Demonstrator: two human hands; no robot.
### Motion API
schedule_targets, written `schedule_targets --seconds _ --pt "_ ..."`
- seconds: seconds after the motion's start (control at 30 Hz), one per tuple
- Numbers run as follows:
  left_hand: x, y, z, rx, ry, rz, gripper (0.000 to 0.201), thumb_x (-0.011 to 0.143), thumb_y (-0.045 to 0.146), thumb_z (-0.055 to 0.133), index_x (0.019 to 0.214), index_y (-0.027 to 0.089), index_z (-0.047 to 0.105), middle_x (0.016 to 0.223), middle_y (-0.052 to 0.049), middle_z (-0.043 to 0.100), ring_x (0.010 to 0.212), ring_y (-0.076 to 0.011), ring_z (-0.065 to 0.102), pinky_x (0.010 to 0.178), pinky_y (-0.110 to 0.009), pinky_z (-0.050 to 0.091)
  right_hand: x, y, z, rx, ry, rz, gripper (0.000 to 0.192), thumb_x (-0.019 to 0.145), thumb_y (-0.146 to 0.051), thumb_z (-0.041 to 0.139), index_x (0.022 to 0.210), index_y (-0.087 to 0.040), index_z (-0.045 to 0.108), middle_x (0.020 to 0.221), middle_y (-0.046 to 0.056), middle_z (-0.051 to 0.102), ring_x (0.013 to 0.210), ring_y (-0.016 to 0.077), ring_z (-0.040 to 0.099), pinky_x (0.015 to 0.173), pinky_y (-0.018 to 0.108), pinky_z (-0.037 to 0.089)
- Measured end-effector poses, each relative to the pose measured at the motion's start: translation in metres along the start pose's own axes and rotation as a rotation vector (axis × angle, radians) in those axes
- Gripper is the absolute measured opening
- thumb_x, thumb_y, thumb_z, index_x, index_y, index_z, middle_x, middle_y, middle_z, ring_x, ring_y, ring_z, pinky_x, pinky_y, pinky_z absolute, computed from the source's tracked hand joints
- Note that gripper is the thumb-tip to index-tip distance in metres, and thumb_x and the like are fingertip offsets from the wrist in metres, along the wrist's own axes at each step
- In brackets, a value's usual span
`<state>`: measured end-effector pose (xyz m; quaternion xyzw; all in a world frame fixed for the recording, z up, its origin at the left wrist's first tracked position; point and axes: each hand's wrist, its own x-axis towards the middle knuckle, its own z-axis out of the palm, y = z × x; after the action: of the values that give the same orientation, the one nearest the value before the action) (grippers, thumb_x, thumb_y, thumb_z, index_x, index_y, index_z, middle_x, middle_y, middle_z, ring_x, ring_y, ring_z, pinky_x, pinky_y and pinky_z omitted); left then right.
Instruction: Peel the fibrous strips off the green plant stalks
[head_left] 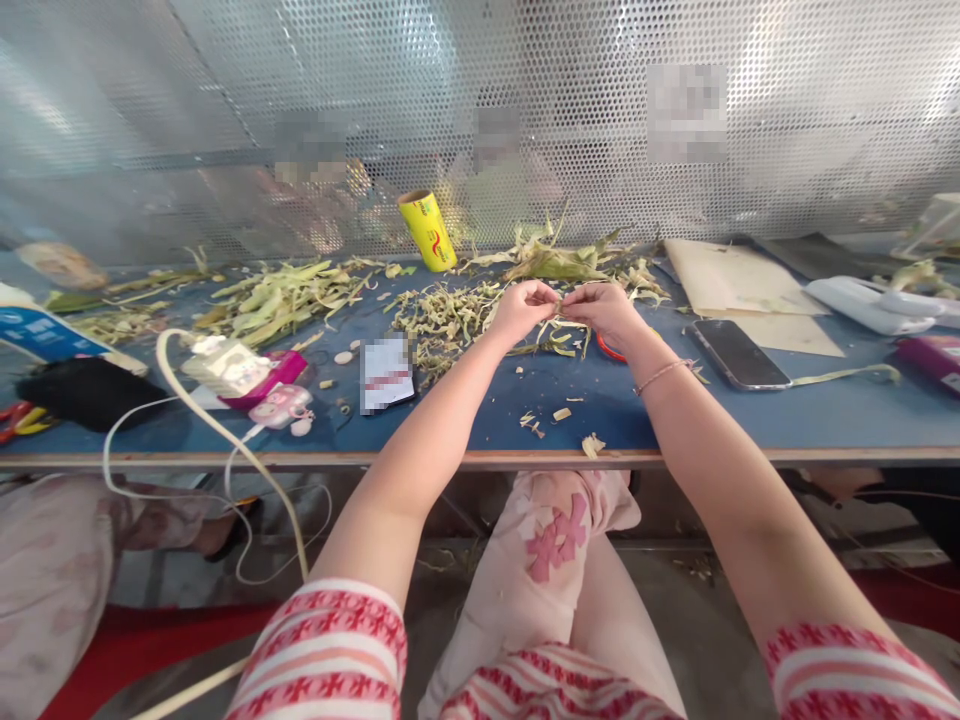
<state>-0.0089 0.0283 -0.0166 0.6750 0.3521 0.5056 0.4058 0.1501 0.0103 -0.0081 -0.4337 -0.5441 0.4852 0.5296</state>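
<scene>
My left hand (pixel 521 314) and my right hand (pixel 607 312) meet fingertip to fingertip above the blue table. Both are pinched closed on a small pale dried plant piece (pixel 558 309), mostly hidden by the fingers. A loose heap of curled dried plant pieces (pixel 439 318) lies just left of my left hand. Longer dried leaves (pixel 559 262) are piled behind both hands. A red loop (pixel 611 347), perhaps a scissors handle, shows partly under my right wrist.
A yellow tube (pixel 429 232) leans near the perforated metal wall. Another leaf pile (pixel 285 295), a phone (pixel 387 374), and a power strip with a cable (pixel 232 365) are on the left. A dark phone (pixel 739 353) and cardboard (pixel 739 280) lie right. Scraps (pixel 562 413) dot the front.
</scene>
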Motion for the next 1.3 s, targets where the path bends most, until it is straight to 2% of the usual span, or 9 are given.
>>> schedule_targets --seconds 0.23,0.33,0.47,0.6,0.9,1.13,1.3 --pt "-0.003 0.006 0.0 0.058 0.05 -0.018 0.012 0.069 0.003 0.06 0.074 0.014 0.061 0.063 0.004 0.06 0.057 -0.0065 0.06 0.059 -0.02 0.047 0.001 0.003 -0.001 0.016 -0.084 -0.062 0.025 0.059 -0.029 0.087 0.067 -0.015 0.067 0.065 0.001 0.068 0.063 0.0095 0.063 0.073 0.027 0.057" --pt "-0.003 0.007 0.002 0.007 0.054 -0.009 0.013 0.069 0.002 0.06 0.074 0.014 0.059 0.063 0.005 0.06 0.056 -0.0062 0.06 0.059 -0.02 0.048 0.001 0.002 0.0 -0.02 -0.049 -0.091 0.025 0.059 -0.029 0.086 0.068 -0.016 0.066 0.063 0.0 0.067 0.061 0.0094 0.062 0.071 0.028 0.057" --pt "-0.002 0.003 0.006 -0.106 0.054 -0.075 0.009 0.073 0.005 0.063 0.075 0.014 0.06 0.065 0.004 0.062 0.06 -0.0066 0.061 0.066 -0.023 0.053 0.001 0.0 0.0 -0.109 -0.009 -0.128 0.022 0.06 -0.027 0.084 0.068 -0.015 0.068 0.061 0.0 0.066 0.059 0.0101 0.06 0.068 0.028 0.055" --pt "-0.002 0.001 0.008 -0.231 0.036 -0.156 0.008 0.077 0.012 0.066 0.074 0.013 0.059 0.066 0.003 0.064 0.063 -0.0065 0.062 0.073 -0.025 0.054 0.003 0.002 -0.003 -0.138 0.008 -0.147 0.019 0.057 -0.024 0.083 0.067 -0.015 0.069 0.06 0.0 0.066 0.059 0.011 0.06 0.067 0.028 0.053" --pt "-0.005 0.006 0.01 -0.315 0.071 -0.21 0.014 0.075 0.002 0.066 0.075 0.013 0.057 0.066 0.004 0.063 0.062 -0.0048 0.061 0.074 -0.024 0.054 0.009 0.008 -0.007 -0.172 0.05 -0.172 0.018 0.053 -0.022 0.083 0.067 -0.016 0.073 0.063 0.001 0.069 0.063 0.0129 0.063 0.073 0.031 0.053" --pt "-0.007 0.01 0.01 -0.301 0.066 -0.253 0.017 0.076 0.001 0.063 0.08 0.015 0.054 0.069 0.004 0.062 0.063 -0.0067 0.062 0.073 -0.026 0.054 0.004 0.003 -0.004 -0.103 0.019 -0.109 0.024 0.045 -0.022 0.088 0.06 -0.018 0.07 0.064 0.002 0.071 0.068 0.0159 0.068 0.078 0.033 0.056" --pt "-0.007 0.009 0.011 -0.313 0.083 -0.237 0.019 0.074 0.001 0.064 0.079 0.015 0.052 0.071 0.005 0.06 0.064 -0.0061 0.061 0.072 -0.025 0.054 0.004 0.004 -0.002 -0.073 0.018 -0.095 0.029 0.041 -0.02 0.089 0.059 -0.018 0.066 0.061 0.0 0.069 0.065 0.0135 0.066 0.078 0.032 0.057"
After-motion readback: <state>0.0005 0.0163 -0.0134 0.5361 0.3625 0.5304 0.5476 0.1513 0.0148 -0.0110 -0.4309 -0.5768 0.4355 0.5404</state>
